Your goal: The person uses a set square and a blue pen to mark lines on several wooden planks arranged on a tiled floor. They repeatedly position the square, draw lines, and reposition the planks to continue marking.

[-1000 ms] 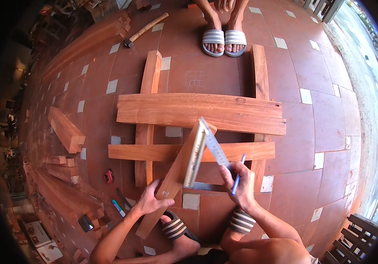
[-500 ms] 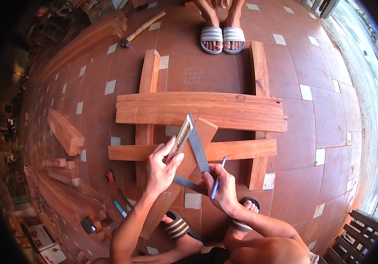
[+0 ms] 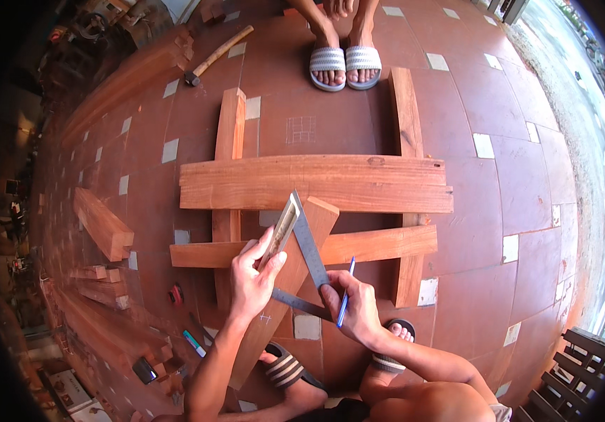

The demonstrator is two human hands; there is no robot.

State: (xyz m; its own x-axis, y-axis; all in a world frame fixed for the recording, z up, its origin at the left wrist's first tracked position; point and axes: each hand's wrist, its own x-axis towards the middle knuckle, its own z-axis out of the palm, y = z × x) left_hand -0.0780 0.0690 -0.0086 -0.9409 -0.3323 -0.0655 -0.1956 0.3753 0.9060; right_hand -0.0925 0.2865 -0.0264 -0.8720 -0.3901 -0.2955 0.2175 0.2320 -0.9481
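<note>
My left hand is closed around the pale stock of a metal angle square. The square's marked steel blade slants from the top of the stock down to my right hand. Those fingers pinch the blade's lower end and also hold a blue pen, point not clearly visible. A second steel strip runs between both hands. Under the square, a wooden board with a chalk-like mark lies slanted, its far end resting over a narrow crosspiece.
Wide planks lie across two beams on the tiled floor. A person in striped sandals is beyond. A hammer, wood blocks, a red tape measure and a marker lie leftward.
The whole view has shifted slightly, so things appear a little further left and lower. Both hands keep their grips, and the square stays in nearly the same place over the board.
</note>
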